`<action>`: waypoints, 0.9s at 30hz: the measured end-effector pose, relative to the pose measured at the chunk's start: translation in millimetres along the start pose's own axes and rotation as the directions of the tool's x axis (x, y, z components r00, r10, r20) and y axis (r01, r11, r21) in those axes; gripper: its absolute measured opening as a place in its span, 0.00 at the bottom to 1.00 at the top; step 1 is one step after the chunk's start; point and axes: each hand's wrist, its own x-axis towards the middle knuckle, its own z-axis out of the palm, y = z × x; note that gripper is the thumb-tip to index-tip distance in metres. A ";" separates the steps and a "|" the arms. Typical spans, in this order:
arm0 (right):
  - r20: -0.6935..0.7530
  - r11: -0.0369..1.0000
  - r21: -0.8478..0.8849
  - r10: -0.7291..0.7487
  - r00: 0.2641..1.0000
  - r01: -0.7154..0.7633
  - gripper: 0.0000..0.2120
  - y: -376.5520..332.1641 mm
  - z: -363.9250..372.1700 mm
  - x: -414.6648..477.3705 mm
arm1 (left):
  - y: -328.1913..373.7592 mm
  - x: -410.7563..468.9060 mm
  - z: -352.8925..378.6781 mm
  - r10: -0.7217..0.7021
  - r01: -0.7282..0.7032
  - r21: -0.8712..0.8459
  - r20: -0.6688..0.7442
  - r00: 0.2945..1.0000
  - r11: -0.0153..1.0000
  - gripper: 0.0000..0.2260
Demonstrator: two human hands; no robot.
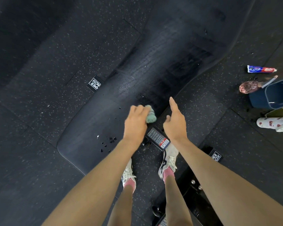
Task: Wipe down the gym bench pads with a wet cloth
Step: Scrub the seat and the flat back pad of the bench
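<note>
Currently, the long black padded gym bench pad [88,124] runs from the lower left of the frame to the upper right, over the speckled black rubber floor [39,95]. The left hand [136,121] is at the centre of the frame, fingers curled round a bunched pale green cloth [151,115] that sits on the pad near its right edge. The right hand [175,123] hovers just beside it, fingers straight and apart, holding nothing.

Progress, as judged from the surface:
- A damp, streaked sheen [137,75] shows on the pad above the cloth, towards the upper right. This section appears already wiped.
- The lower left section looks matt and dry, and small black crumbs [109,141] lie scattered on it. This section appears not yet wiped.

The task is judged to be roughly halfway. The near end of the pad and its crumbs are left to do. Whether the far upper right end is fully covered cannot be told, as it is too dark.
</note>
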 end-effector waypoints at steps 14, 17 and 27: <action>-0.033 1.000 -0.022 0.005 0.999 -0.006 0.34 9.1 -17.9 -6.2 | 25.2 -8.5 11.9 -0.008 0.008 0.012 0.004 1.000 1.000 0.22; -0.004 0.997 -0.074 -0.032 0.999 0.032 0.35 12.1 -13.3 -9.7 | 21.2 -15.3 12.7 0.041 -0.043 0.044 0.051 0.998 0.998 0.24; 0.131 0.894 -0.375 -0.211 0.969 0.246 0.30 -9.8 11.5 -9.0 | -87.5 22.3 -39.3 0.014 0.060 0.270 -0.267 0.963 0.961 0.16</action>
